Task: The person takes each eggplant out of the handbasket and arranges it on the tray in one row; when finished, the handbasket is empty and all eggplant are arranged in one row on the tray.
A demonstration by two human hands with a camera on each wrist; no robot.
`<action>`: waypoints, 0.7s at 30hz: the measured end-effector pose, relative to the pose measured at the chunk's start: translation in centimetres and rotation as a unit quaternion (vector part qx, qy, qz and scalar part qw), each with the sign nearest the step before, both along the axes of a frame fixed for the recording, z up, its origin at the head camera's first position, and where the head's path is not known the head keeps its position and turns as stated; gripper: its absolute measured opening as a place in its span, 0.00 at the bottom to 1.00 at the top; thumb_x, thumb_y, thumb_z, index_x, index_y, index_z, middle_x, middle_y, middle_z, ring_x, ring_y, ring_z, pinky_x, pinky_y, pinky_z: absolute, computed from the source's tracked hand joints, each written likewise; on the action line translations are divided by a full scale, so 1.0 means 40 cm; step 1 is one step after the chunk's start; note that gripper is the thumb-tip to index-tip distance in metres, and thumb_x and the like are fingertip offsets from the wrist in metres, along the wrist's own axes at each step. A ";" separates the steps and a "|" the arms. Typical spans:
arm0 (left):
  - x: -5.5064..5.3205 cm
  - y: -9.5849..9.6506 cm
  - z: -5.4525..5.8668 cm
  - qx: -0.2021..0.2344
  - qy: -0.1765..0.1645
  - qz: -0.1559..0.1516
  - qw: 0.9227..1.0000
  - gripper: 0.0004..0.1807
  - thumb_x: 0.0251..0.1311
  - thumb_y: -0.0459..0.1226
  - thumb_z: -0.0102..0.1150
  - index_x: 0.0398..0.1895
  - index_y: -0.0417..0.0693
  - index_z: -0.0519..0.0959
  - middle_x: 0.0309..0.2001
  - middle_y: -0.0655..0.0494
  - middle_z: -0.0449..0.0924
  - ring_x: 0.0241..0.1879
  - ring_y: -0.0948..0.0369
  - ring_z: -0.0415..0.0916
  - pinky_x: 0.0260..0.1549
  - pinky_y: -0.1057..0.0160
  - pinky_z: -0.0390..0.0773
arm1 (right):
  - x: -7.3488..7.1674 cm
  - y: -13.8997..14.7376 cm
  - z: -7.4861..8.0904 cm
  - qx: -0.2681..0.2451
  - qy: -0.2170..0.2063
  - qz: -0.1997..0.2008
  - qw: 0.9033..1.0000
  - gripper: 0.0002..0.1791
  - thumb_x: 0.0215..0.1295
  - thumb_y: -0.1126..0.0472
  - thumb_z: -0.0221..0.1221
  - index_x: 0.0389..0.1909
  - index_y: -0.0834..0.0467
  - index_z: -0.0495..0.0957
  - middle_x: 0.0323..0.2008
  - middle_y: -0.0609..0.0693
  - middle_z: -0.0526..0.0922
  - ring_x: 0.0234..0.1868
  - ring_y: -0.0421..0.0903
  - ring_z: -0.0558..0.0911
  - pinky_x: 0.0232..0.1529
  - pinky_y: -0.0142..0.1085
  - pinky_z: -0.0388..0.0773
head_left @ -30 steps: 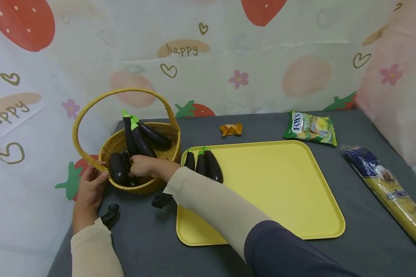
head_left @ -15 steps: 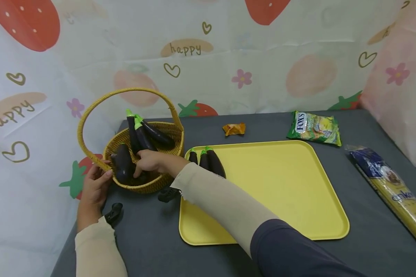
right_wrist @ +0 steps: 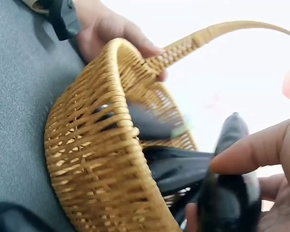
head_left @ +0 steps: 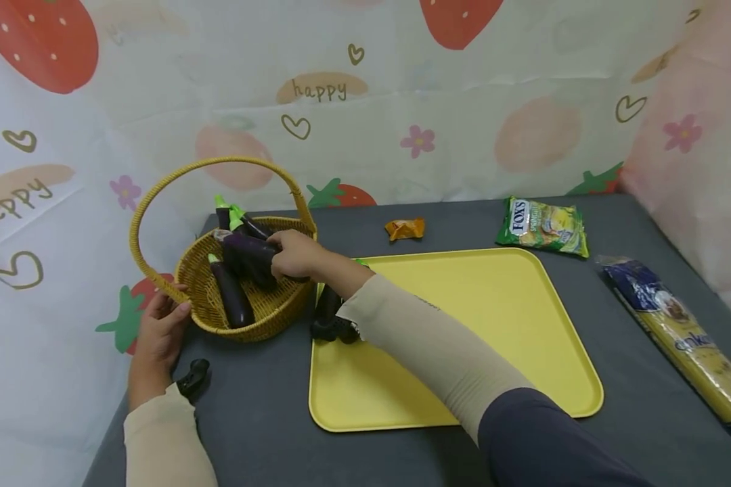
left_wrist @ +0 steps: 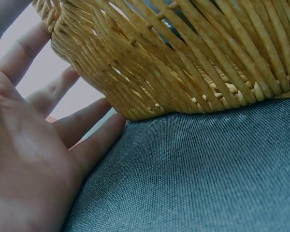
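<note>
Yellow tray [head_left: 487, 297]: right of the right hand's [head_left: 301, 257] fingers, partly under the right forearm [head_left: 426, 345], which reaches leftward. Wicker basket [head_left: 271, 326]: below those fingers. Left hand [head_left: 163, 335]: thumb and fingers pinch basket rim at handle base. Right fingers: curled round one eggplant [head_left: 250, 248]; other eggplants [head_left: 233, 297] beneath, inside basket.

A pale wall covering [head_left: 463, 95], printed with red strawberries [head_left: 39, 44], pink flowers [head_left: 418, 141], heart outlines [head_left: 296, 126] and the word "happy" [head_left: 321, 89], rises behind a dark grey counter [head_left: 256, 412]. Faint creases cross it, and its right side looks pinkish.
</note>
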State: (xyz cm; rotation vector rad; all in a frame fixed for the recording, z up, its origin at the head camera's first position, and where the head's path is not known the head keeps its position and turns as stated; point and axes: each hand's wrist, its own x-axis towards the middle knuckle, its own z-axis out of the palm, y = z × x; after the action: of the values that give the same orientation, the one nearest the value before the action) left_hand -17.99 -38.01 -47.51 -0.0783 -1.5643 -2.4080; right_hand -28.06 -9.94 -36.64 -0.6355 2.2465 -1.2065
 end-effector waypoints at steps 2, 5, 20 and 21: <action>0.001 0.001 0.002 0.004 0.001 -0.003 1.000 0.15 0.65 0.20 0.51 0.50 0.38 0.78 0.44 0.51 0.81 0.44 0.59 0.75 0.44 0.66 0.74 | 0.004 0.025 0.001 -0.017 0.006 -0.017 1.000 0.32 0.64 0.64 0.60 0.69 0.52 0.66 0.67 0.49 0.67 0.50 0.46 0.73 0.39 0.38 0.72; 0.001 0.003 0.003 0.006 0.004 -0.002 1.000 0.15 0.65 0.20 0.50 0.50 0.38 0.78 0.44 0.51 0.81 0.44 0.59 0.75 0.43 0.66 0.75 | 0.013 0.070 -0.008 -0.037 0.014 -0.040 0.998 0.28 0.68 0.53 0.61 0.68 0.51 0.68 0.67 0.49 0.67 0.64 0.47 0.68 0.53 0.41 0.72; 0.005 0.005 0.006 0.010 -0.013 -0.004 1.000 0.15 0.65 0.21 0.50 0.51 0.41 0.79 0.44 0.53 0.81 0.44 0.60 0.76 0.43 0.67 0.75 | 0.044 0.380 -0.085 -0.116 -0.077 -0.165 0.976 0.30 0.64 0.55 0.65 0.65 0.55 0.68 0.54 0.55 0.75 0.50 0.51 0.78 0.51 0.47 0.75; 0.005 0.007 0.006 0.011 -0.013 -0.004 1.000 0.15 0.65 0.21 0.50 0.50 0.41 0.79 0.44 0.53 0.81 0.44 0.60 0.76 0.43 0.67 0.75 | 0.047 0.401 -0.091 -0.115 -0.080 -0.176 0.974 0.31 0.64 0.54 0.65 0.65 0.56 0.67 0.54 0.55 0.75 0.49 0.51 0.79 0.50 0.46 0.76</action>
State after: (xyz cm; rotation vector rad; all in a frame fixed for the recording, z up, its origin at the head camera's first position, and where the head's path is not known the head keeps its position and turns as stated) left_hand -17.80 -37.75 -47.27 -0.0487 -1.5524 -2.4418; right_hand -26.18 6.09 -40.27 -0.2102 2.1577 -1.6448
